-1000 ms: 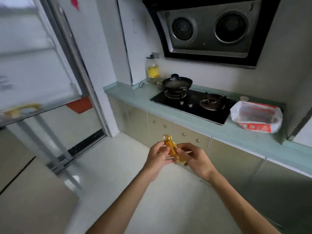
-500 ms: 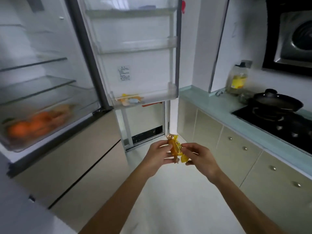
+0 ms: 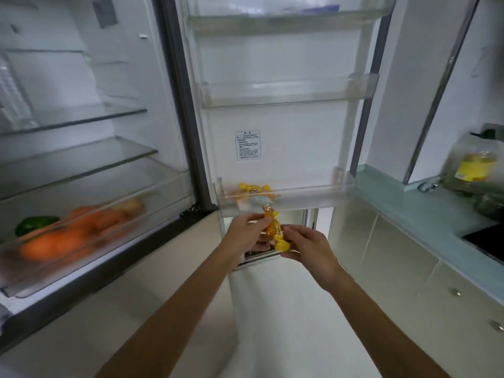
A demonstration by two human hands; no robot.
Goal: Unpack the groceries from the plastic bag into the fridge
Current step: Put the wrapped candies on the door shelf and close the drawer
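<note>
So both hands are out in the middle of the frame, right in front of the open fridge door. The left hand (image 3: 246, 230) has its fingers pinched around the upper part of a small yellow-and-orange wrapped snack (image 3: 274, 230), and the right hand (image 3: 306, 246) is gripping the lower twisted end of the same wrapper. It looks like more than one little pack bunched together, which would explain using two hands, but honestly it's too small and blurry to count.

The snack is held just below and in front of the bottom door shelf (image 3: 313, 197), center of the frame. That shelf already has a few similar wrapped sweets (image 3: 253, 188) sitting at its left end, so my guess is this one is headed for the same spot, keeping like with like. It's not in there yet though; the hands are just short of the clear front lip.

Over in the lower left of the frame, the crisper drawer (image 3: 90, 222) is pulled out and holds orange produce, carrots by the look of it, plus something dark green, all blurry. The glass shelves above it look bare. The two upper door shelves look bare too.

On the right edge there's a counter (image 3: 403, 203) with a big oil bottle (image 3: 471, 170). The plastic bag isn't in view at all.
</note>
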